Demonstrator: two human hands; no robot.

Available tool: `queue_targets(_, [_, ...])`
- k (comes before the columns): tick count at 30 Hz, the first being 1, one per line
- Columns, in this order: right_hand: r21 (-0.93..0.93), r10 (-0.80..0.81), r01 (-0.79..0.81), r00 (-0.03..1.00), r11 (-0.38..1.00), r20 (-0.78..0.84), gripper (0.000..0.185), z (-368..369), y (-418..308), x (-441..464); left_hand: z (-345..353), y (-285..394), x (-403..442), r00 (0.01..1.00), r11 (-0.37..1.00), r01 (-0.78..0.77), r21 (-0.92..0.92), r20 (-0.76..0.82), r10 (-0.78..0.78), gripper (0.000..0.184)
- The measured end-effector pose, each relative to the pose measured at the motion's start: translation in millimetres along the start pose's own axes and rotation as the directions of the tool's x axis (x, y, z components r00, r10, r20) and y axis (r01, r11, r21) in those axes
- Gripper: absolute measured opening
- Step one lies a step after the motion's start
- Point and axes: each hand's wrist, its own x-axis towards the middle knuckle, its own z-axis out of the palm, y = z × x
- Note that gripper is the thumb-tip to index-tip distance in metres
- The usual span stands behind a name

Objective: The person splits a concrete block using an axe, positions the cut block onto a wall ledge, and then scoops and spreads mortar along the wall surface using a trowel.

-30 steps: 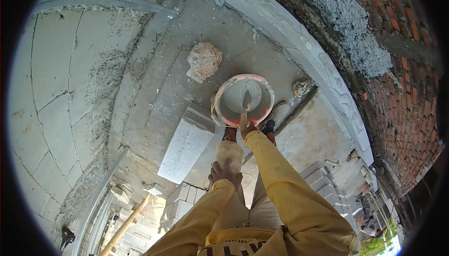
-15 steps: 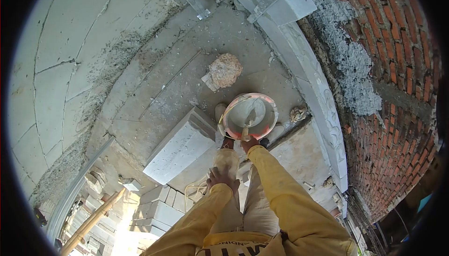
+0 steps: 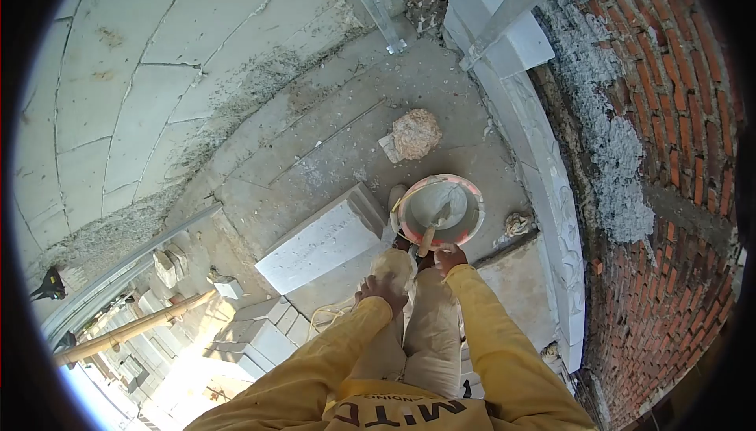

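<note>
A round bucket (image 3: pixel 477 195) with a pinkish rim stands between my feet, holding wet grey mortar (image 3: pixel 429 201). A trowel (image 3: pixel 428 237) rests in it, blade in the mortar and wooden handle leaning over the near rim. My right hand (image 3: pixel 450 258) is at the near rim, just right of the handle and apart from it; its fingers are curled at the bucket's edge, partly hidden. My left hand (image 3: pixel 383 291) lies on my left knee with the fingers spread, holding nothing.
A pale block (image 3: pixel 319 246) lies left of the bucket. Beyond the bucket sits a rough lump (image 3: pixel 416 133) on the concrete floor. A low block wall (image 3: pixel 543 171) and a brick wall (image 3: pixel 669 289) run along the right. Stacked blocks (image 3: pixel 268 340) and a wooden pole (image 3: pixel 134 327) are lower left.
My right hand has let go of the trowel handle and moved right along the bucket's near rim. The view has shifted, so the scene sits further right and lower. My left hand stays on the knee.
</note>
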Motion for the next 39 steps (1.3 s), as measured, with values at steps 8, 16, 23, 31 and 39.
queue_targets(8, [-0.023,0.004,-0.007,0.995,1.0,-0.101,0.039,-104,83,-21,28,6,-42,0.954,0.991,-0.135,0.009,-0.269,0.133,0.076])
queue_targets(16, [0.086,0.121,-0.105,0.969,0.991,-0.215,0.041,-168,228,-35,3,15,-114,0.757,0.915,-0.37,0.161,-0.518,0.398,0.07])
queue_targets(23, [0.221,0.139,-0.111,0.983,0.969,-0.116,0.044,-124,242,-34,-41,20,-203,0.521,0.861,-0.432,0.267,-0.706,0.48,0.058])
queue_targets(31, [0.296,-0.052,0.089,0.99,0.951,-0.133,0.041,-77,204,40,-71,11,-184,0.574,0.902,-0.355,0.246,-0.704,0.418,0.032])
queue_targets(39, [0.523,0.109,0.054,0.955,0.85,-0.275,0.036,-91,153,-27,-127,-29,-104,0.826,0.934,-0.274,0.231,-0.441,0.352,0.028])
